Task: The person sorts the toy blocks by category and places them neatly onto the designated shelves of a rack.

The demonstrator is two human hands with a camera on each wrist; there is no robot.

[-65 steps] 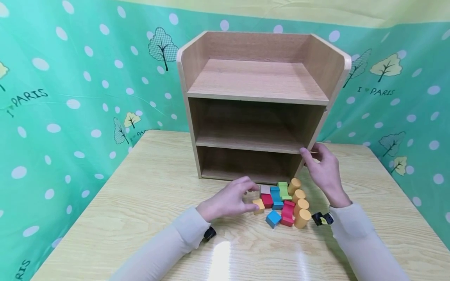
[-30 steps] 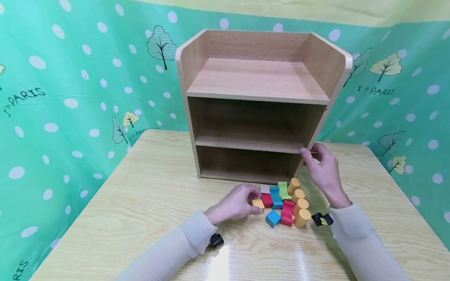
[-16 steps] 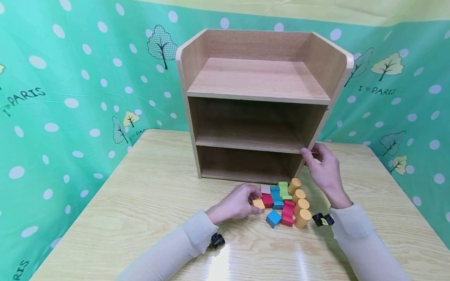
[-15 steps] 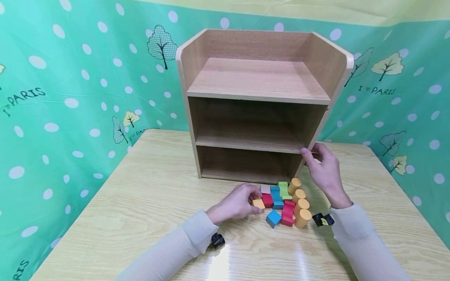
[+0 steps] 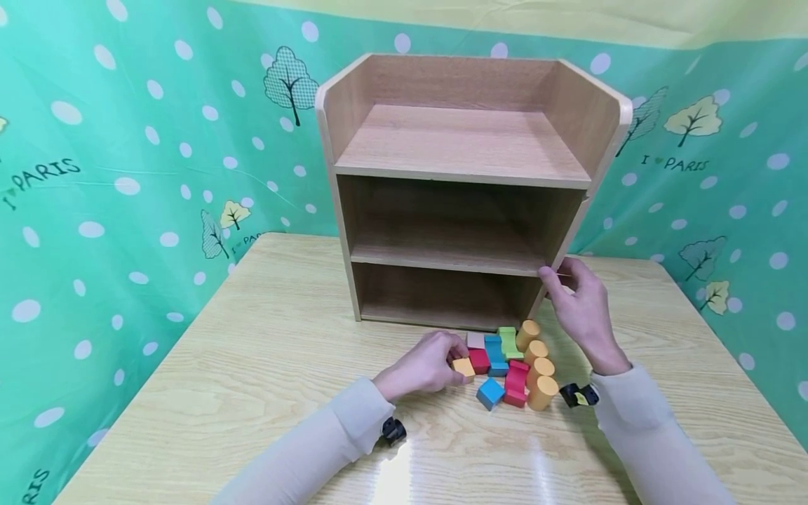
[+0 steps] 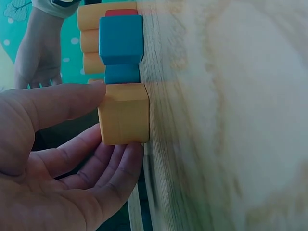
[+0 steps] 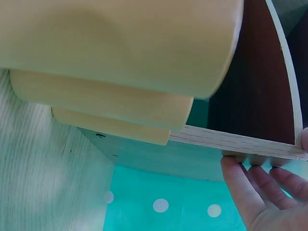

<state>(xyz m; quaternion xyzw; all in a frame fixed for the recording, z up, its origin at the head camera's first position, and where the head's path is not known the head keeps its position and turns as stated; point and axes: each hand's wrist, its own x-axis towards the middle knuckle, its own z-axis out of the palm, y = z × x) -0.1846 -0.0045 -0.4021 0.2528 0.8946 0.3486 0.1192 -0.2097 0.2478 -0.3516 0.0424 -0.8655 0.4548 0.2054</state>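
Thumb and fingers of my left hand (image 5: 429,362) pinch a yellow-orange cube (image 6: 124,115) at the left of a cluster of toy blocks on the table. Beside that cube are a red cube (image 5: 480,361) and a blue cube (image 5: 490,393), the blue one turned at an angle. With its thumb at the front edge and its fingers along the outer side, my right hand (image 5: 582,312) grips the right side panel of a small wooden shelf (image 5: 467,175). In the right wrist view, the fingers (image 7: 240,192) lie against the panel's outer face.
Several orange cylinders (image 5: 543,393) stand in a row at the cluster's right. Notched blue (image 5: 494,351), green (image 5: 508,340) and red (image 5: 516,382) blocks and a pale pinkish block (image 5: 475,340) lie between. A polka-dot cloth (image 5: 158,140) hangs behind the wooden table (image 5: 252,365).
Since the oldest frame, my left hand has shifted slightly right, and its fingers have closed round the yellow-orange cube. My right hand keeps its hold on the shelf. The blocks look unmoved.
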